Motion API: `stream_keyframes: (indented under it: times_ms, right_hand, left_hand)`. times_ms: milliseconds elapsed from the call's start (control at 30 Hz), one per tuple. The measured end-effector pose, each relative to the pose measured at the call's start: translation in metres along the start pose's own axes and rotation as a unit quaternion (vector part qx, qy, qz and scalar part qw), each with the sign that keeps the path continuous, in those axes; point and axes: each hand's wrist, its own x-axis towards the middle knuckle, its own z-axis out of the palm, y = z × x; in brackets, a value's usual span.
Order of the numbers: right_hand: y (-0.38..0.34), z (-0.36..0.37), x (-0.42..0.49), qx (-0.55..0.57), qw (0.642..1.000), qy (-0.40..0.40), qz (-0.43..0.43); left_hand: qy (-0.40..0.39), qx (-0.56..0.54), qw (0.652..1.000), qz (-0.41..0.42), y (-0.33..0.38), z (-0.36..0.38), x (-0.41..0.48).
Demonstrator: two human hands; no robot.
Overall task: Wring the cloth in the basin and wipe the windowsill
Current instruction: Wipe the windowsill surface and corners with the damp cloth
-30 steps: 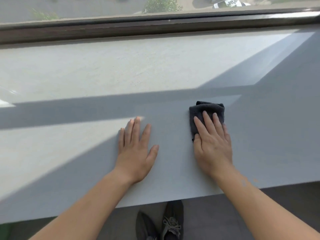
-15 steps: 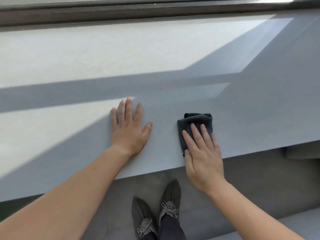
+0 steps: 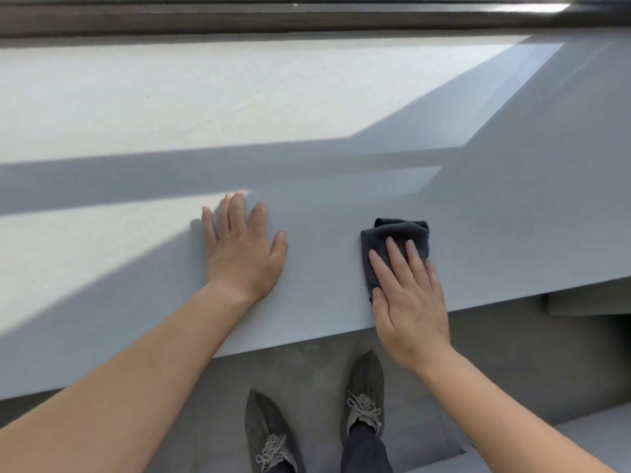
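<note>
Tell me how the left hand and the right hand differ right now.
The left hand lies bare on the windowsill; the right hand presses the dark cloth. The left hand sits wholly on the sill; the right hand's heel overhangs the near edge. The left fingertips reach the sunlit patch; the right hand is in shade. Both lie flat, palm down.
</note>
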Motion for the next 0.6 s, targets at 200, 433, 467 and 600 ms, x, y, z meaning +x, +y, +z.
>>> stream_keyframes:
  times_ms: [200, 433, 467, 600]
  right_hand:
    - [0.06, -0.024, 0.073, 0.003, 0.999, -0.042, -0.004]
    - [0.007, -0.013, 0.131, -0.025, 0.99, -0.053, -0.126]
    - [0.012, -0.016, 0.134, -0.026, 0.982, -0.067, -0.173]
    - [0.065, -0.033, 0.194, -0.01, 0.995, -0.059, -0.078]
  left_hand:
    - [0.027, -0.045, 0.999, 0.006, 0.019, 0.0, 0.024]
    - [0.037, -0.081, 0.996, 0.009, 0.044, 0.002, 0.076]
    - [0.035, -0.08, 0.996, 0.005, 0.046, 0.001, 0.084]
    - [0.045, -0.064, 0.997, -0.016, 0.053, -0.001, 0.111]
